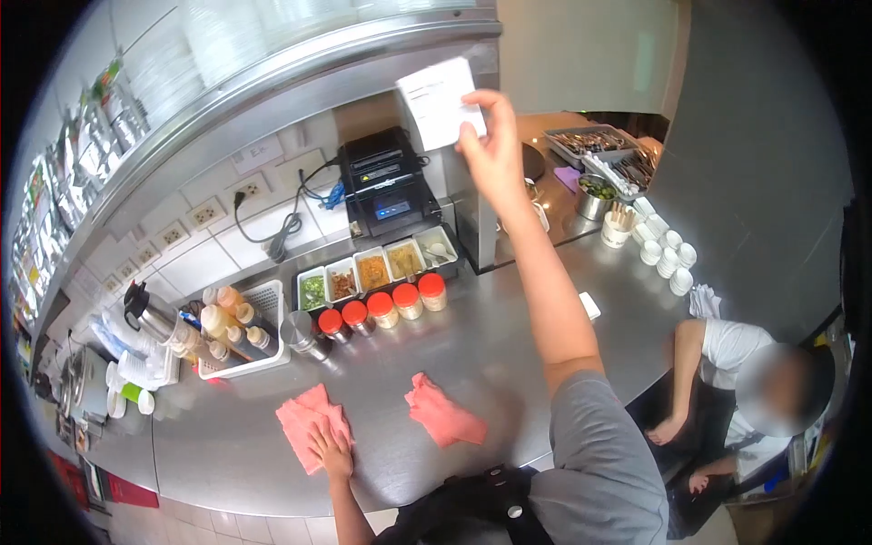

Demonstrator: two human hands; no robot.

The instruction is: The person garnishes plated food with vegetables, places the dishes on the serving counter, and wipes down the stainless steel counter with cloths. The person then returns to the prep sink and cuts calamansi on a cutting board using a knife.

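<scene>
My right hand (pixel 489 136) is raised high at the end of an outstretched arm, pinching the right edge of a white paper slip (pixel 434 102) with a few printed lines. Behind and below the slip stands a black receipt printer (pixel 386 182) on the counter's back ledge. My left hand (pixel 329 449) lies spread on a pink cloth (pixel 307 422) on the steel counter (pixel 363 472). A second pink cloth (pixel 443 413) lies crumpled to its right, with no hand on it.
White trays of toppings (pixel 372 271) and red-lidded jars (pixel 381 309) line the back. A basket of squeeze bottles (pixel 241 331) stands left. Rightward are stacked white cups (pixel 668 259), a chopstick pot (pixel 618 227) and cutlery trays (pixel 590 141). A co-worker (pixel 718 400) is at the right.
</scene>
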